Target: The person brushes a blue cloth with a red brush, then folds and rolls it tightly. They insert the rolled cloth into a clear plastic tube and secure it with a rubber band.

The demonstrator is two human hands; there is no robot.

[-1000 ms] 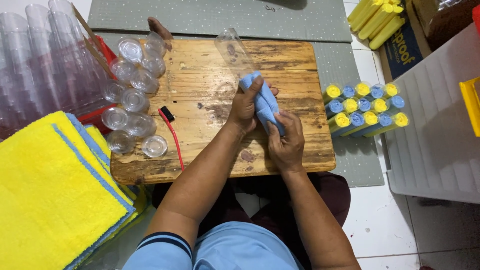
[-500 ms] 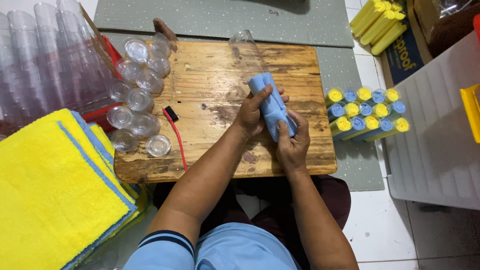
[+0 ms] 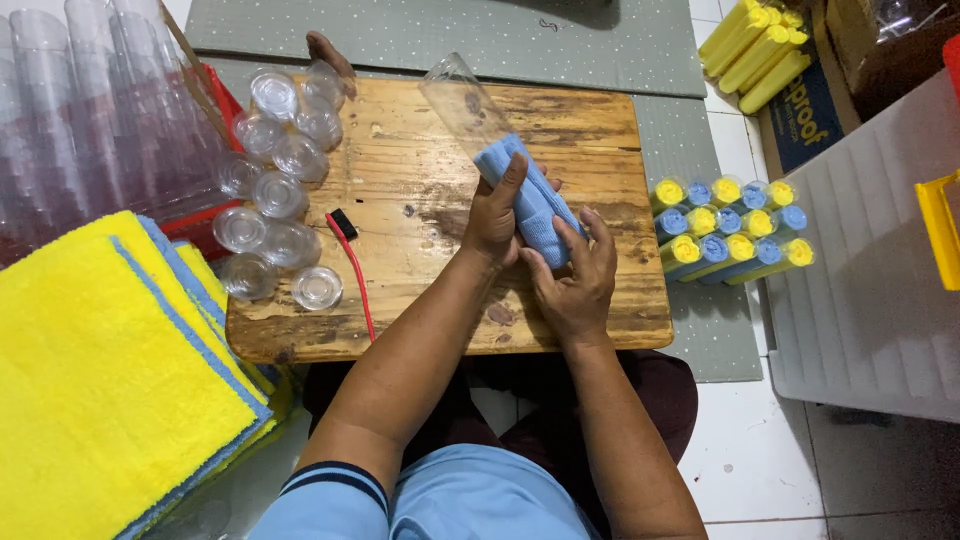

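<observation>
Inside clear tube (image 3: 462,98), blue cloth (image 3: 528,196)

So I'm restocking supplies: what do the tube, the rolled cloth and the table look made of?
Clear tube: likely glossy transparent plastic; the wood shows through. Blue rolled cloth: soft, nappy fabric, probably microfibre. Table: wooden planks with visible grain, worn and stained.

A low, worn wooden table (image 3: 420,210) with a stained, glossy top stands on a grey speckled floor mat (image 3: 500,35). Around the mat lies a white tiled floor (image 3: 750,460) with dark grout lines. To the right sits a pale grey ribbed plastic surface (image 3: 870,300), and a brown cardboard box (image 3: 880,50) occupies the upper right corner. The light is even and soft.
</observation>
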